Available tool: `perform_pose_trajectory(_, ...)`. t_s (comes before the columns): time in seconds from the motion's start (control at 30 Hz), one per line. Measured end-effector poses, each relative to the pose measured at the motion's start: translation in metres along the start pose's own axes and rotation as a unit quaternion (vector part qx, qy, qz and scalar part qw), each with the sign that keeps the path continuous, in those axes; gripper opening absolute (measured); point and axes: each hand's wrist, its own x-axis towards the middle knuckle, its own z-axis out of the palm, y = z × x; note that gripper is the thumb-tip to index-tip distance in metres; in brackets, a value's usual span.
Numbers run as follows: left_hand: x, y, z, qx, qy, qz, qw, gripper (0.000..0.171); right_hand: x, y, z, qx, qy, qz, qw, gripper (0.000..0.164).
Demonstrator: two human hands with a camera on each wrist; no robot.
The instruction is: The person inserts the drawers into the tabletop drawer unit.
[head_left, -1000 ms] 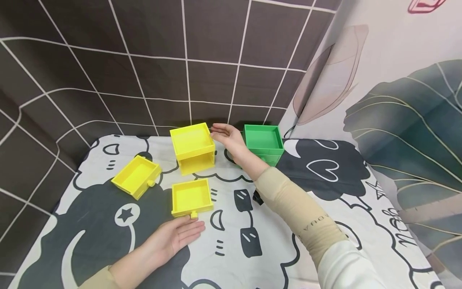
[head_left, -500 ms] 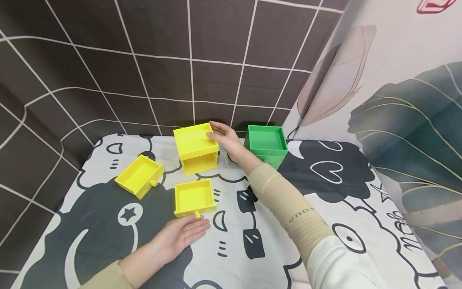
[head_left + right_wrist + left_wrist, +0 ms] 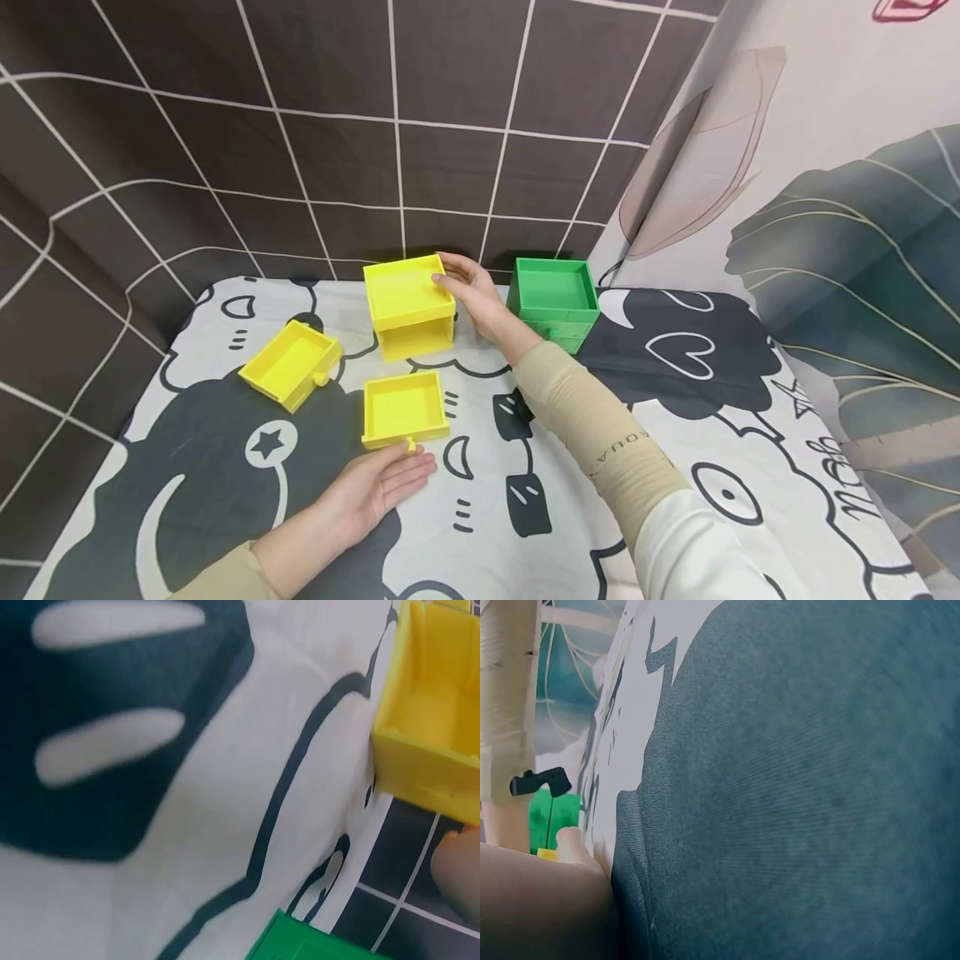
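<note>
A yellow box (image 3: 408, 292) with a recessed top and a hollow front stands near the wall. My right hand (image 3: 483, 300) grips its right wall, thumb over the top rim and fingers on the outside. In the right wrist view, the yellow box (image 3: 427, 697) fills the upper right and part of the hand (image 3: 459, 874) shows below it. In front of the box lies a yellow drawer (image 3: 405, 408) with a round knob. My left hand (image 3: 371, 492) lies palm up by that knob, fingers extended; whether the thumb touches the knob is unclear.
Another yellow drawer (image 3: 291, 364) lies turned at the left. A green box (image 3: 557, 296) with a drawer stands right of my right hand. The patterned cloth (image 3: 487, 500) covers the surface, and a dark gridded curtain (image 3: 337, 158) rises behind.
My right hand has moved left from beside the yellow box onto its right wall, bringing the thumb over the rim. The left hand and the drawers hold their places; the head view shifted slightly.
</note>
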Motion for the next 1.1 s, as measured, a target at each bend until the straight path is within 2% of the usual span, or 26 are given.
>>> perform_pose_trajectory(0.2,0.000,0.001,0.002,-0.001,0.006,-0.001,1.0000,0.055,-0.006,0.001,0.004,-0.014,0.051,-0.020,0.998,0.048)
perform_pose_trajectory(0.43,0.001,0.001,0.003,-0.007,0.029,-0.003,0.9996,0.058,-0.015,0.004,0.010,0.022,0.094,-0.024,0.995,0.048)
perform_pose_trajectory(0.67,0.001,0.004,-0.001,0.011,0.016,-0.013,0.9997,0.058,-0.025,0.006,0.014,0.035,0.126,-0.032,0.991,0.049)
perform_pose_trajectory(0.87,-0.001,0.011,-0.003,0.018,0.024,-0.014,0.9995,0.055,-0.029,0.005,0.011,0.028,0.115,-0.030,0.992,0.050)
perform_pose_trajectory(1.1,-0.003,0.022,-0.007,0.027,0.021,-0.009,0.9994,0.054,-0.032,0.005,0.005,0.029,0.064,-0.030,0.997,0.056)
